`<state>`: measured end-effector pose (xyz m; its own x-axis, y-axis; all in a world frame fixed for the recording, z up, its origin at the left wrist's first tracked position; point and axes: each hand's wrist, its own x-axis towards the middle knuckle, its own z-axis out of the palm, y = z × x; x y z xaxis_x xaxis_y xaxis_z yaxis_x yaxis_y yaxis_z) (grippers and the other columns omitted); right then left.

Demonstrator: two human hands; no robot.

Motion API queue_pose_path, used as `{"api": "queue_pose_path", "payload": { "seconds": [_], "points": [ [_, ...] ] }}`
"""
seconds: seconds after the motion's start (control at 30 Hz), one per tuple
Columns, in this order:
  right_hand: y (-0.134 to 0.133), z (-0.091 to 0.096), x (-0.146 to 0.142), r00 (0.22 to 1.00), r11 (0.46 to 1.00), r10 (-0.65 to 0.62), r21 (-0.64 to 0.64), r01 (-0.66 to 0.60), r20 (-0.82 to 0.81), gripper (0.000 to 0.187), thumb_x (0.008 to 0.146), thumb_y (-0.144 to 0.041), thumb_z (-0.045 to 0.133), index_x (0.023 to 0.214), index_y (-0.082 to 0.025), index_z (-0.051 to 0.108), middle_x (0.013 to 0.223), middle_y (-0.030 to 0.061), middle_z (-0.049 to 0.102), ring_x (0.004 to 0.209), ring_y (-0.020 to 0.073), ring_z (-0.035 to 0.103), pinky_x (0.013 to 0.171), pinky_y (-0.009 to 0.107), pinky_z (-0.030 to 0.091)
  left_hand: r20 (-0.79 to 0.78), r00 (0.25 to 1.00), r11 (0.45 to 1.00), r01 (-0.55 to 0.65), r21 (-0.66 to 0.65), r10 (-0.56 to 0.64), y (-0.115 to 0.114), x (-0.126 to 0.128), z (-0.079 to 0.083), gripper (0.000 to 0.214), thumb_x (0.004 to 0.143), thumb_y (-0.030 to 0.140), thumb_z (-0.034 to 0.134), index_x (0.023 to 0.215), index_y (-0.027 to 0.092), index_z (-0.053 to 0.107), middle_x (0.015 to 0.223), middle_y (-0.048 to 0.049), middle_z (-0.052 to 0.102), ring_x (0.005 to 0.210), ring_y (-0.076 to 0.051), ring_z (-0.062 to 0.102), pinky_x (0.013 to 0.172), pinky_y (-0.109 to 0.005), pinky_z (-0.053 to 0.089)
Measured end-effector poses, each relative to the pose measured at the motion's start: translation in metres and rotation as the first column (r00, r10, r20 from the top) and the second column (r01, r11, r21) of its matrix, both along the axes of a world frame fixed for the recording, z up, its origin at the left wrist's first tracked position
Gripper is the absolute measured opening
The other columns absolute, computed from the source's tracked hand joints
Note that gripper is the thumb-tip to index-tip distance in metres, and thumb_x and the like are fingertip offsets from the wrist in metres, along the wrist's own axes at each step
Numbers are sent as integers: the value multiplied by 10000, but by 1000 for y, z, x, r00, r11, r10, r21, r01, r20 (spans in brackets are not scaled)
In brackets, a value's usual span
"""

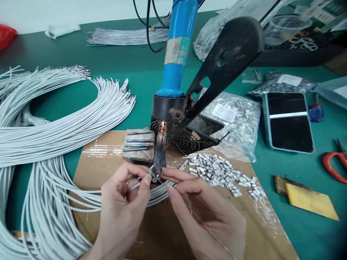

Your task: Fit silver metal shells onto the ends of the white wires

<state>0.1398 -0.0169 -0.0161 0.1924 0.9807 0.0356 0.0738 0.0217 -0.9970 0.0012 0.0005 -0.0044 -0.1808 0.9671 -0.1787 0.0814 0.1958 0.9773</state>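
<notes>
bare skin fills the near edge of the view: the left hand (123, 202) pinches the end of a thin white insulated wire (135, 186) between thumb and forefinger, closed tight on it, a ring on one finger. just right of it the right hand (206, 213) is closed too, fingertips gripping a fine strand of silver solder wire (208, 231) that runs back over the palm toward the near edge. both sets of fingertips meet right under the flat grey tip of the blue-handled soldering iron (159, 153), which stands clamped in a black metal stand (227, 54); the wire end sits at that tip. the hands work over a brown cardboard sheet covered in clear tape (168, 231). right of the iron tip a heap of small silver metal terminals (219, 173) lies on the cardboard. just left of the tip sits a grey block (138, 145) with thin pins across it. far left of the iron, big bundles of white wires (54, 126) curve over the green table (311, 231). right of the iron lie a clear bag of terminals (238, 122), a dark phone in a green case (288, 121), a yellow scraper (311, 200) and red-handled cutters (334, 164). beyond the iron, another bundle of thin silver wires (130, 36) rests on the table.
</notes>
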Motion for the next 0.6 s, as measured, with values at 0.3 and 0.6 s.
{"api": "queue_pose_path", "payload": {
  "seconds": [0.3, 0.6],
  "points": [
    [0, 2, -1, 1000, 1000, -22, -2, 22, -10, 164, 922, -165, 718, 789, -261, 705, 1109, 18, 827, 1010, 198, 793, 911, 293, 614, 11, 1000, 1000, 22, 8, -22, 0, -1, 1, 136, 926, 152, 678, 801, 203, 675, 809, -4, 765, 627, -101, 638, 548, -151, 505],
    [0, 1, -1, 1000, 1000, -21, -7, 21, -3, 153, 914, -176, 731, 776, -239, 708, 1117, 72, 828, 1022, 248, 799, 901, 343, 635, 3, 1000, 1000, 29, 1, -29, -2, -2, -1, 129, 933, 163, 675, 811, 206, 673, 803, 2, 755, 615, -97, 616, 531, -153, 479]
  ]
}}
